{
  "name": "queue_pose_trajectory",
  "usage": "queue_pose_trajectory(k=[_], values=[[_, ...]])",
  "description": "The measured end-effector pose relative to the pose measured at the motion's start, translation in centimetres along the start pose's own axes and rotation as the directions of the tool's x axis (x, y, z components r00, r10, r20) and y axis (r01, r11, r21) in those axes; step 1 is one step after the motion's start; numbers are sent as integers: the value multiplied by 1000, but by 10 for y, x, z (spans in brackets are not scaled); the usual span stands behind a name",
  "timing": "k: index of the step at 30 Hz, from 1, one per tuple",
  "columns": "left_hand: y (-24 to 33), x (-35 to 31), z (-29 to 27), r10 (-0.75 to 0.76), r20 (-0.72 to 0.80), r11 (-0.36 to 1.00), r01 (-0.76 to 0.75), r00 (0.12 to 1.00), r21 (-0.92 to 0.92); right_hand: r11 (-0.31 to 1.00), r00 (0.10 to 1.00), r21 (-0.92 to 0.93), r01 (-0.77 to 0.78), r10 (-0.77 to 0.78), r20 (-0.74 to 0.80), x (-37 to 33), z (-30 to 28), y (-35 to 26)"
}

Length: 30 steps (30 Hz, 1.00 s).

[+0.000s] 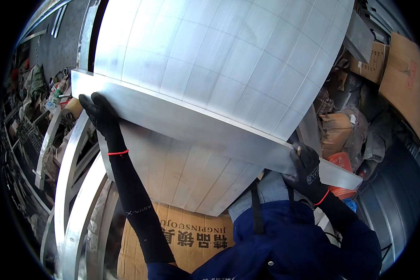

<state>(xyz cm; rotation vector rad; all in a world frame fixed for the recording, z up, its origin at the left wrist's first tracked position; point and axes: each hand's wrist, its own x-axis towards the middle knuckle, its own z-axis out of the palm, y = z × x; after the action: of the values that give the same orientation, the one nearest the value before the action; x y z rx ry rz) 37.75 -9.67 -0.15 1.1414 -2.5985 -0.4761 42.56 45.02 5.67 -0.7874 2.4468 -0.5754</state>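
Observation:
A long, flat silver metal bar (186,122) lies slantwise across the view, its left end farther off than its right end. Below its left end, my left hand (100,114) in a black glove grips the near edge. My right hand (305,170), also gloved, is closed around the bar close to its right end, with a bit of the bar sticking out past the fingers. Beyond the bar spreads a broad surface of silver metal bars (219,51) laid side by side, marked with thin cross lines. More of this surface shows on the near side, partly hidden by the bar.
Curved metal strips (72,163) stand at the left beside cluttered goods. A flattened cardboard piece (140,247) lies below the metal surface. At the right are cardboard boxes (406,84), a plastic-wrapped bundle (338,133) and an orange-red bucket (340,161).

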Motion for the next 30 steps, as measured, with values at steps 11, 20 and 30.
queue_pose_trajectory(k=[11, 20, 30], values=[[-23, -5, 10, 125, -135, 970, -92, 983, 225, 1000, 998, 7, -2, 2, 67, 1, -16, 2], [7, -7, 0, 63, -183, 975, -21, 981, 220, 766, 810, 306, 565, -443, -385, 258, -42, -95], [30, -3, -3, -114, -38, 979, 119, 993, 167, 686, 721, 238, 688, -606, -335, 463, 24, -206]])
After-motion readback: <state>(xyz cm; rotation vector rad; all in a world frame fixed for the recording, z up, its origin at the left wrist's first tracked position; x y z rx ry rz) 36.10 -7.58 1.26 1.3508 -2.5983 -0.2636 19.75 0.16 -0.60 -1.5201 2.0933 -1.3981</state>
